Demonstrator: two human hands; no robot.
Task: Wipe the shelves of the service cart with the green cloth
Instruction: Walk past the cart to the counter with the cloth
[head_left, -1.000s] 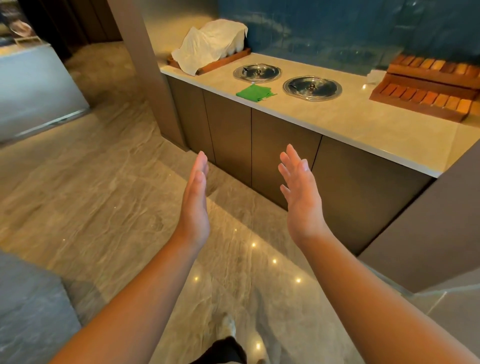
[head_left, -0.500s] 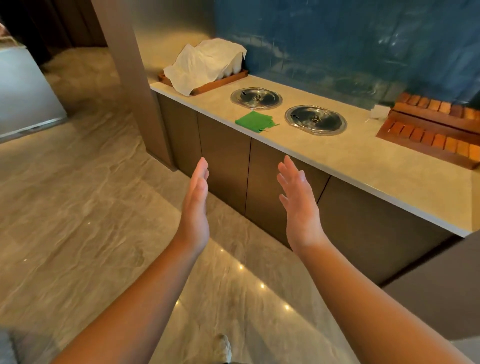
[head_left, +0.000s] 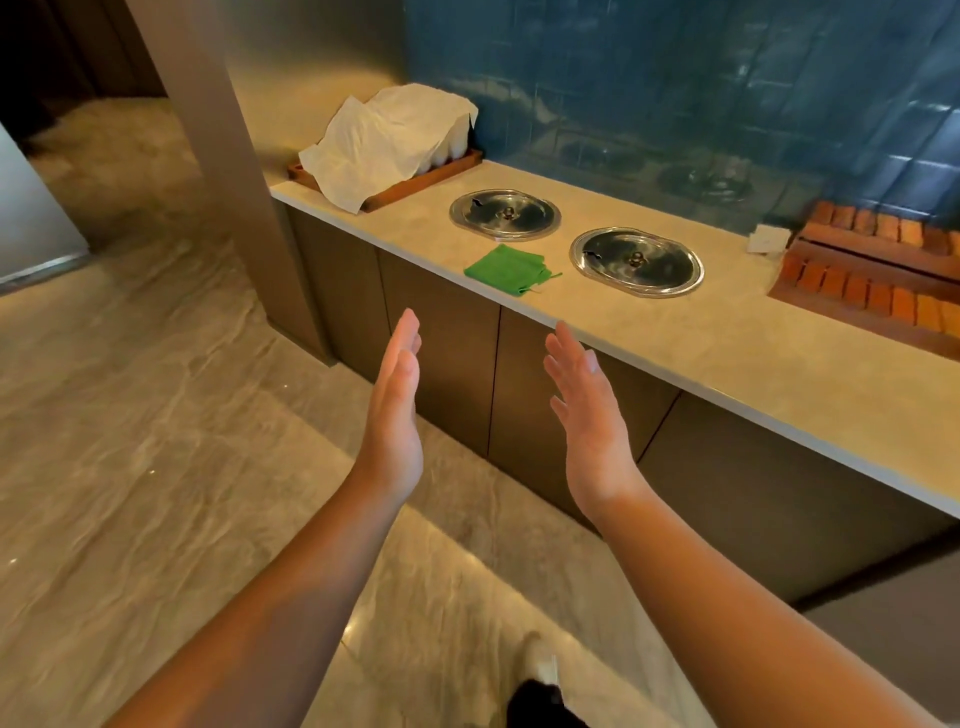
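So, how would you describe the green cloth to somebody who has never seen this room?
Find the long pale countertop along the blue tiled wall. Near its front edge, the green cloth lies before the far metal lid and beside the near metal lid. It alone is green, soft and folded; its neighbours are shiny steel.

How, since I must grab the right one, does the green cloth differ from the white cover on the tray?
The green cloth is folded flat, straight on the counter near its front edge; the white cover is draped, crumpled, over things on the wooden tray at the counter's left end. The green cloth looks smaller than the white cover. Both are on the same counter, untouched.
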